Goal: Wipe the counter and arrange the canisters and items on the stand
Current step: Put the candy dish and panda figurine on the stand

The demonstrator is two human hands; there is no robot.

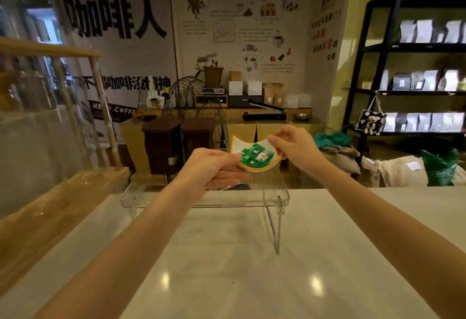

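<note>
wall banner [113, 18] — "咖啡人" | poster [239, 23] — "咖啡环游记" | black sign [113, 111] — "COFFE"

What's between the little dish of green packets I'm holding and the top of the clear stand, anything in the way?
Nothing visible blocks it. Both the left hand and right hand hold the dish above the clear stand, whose visible top looks bare. Only a dark rounded shape shows behind the left hand, unclear what.
</note>
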